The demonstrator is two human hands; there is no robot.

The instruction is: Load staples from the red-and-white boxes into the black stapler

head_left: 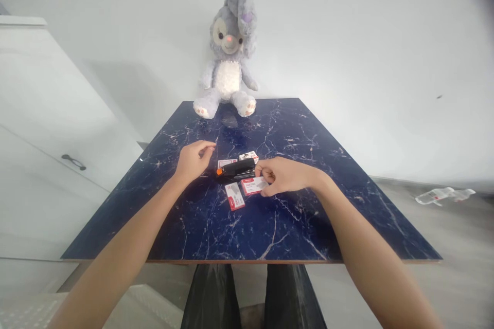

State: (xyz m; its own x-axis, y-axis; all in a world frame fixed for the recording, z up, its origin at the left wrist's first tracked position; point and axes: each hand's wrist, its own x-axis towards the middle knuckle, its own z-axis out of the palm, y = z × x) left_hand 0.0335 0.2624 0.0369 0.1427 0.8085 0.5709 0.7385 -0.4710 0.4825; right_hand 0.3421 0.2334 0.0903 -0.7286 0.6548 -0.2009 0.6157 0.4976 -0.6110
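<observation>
A black stapler (236, 169) with an orange end lies in the middle of the dark blue marble table (247, 226). Several small red-and-white staple boxes surround it: one (234, 196) in front, one (253, 185) at the right, two behind (249, 156). My right hand (283, 176) is curled, its fingers touching the right-hand box and the stapler's right end. My left hand (192, 160) hovers just left of the stapler with its fingers loosely bent, thumb and forefinger close together, holding nothing that I can see.
A grey and white plush rabbit (229, 56) sits at the table's far edge against the white wall. A white cabinet (50, 128) with a dark handle stands at the left. Plastic wrapping (440, 196) lies on the floor at the right. My dark-trousered legs (250, 298) show under the near edge.
</observation>
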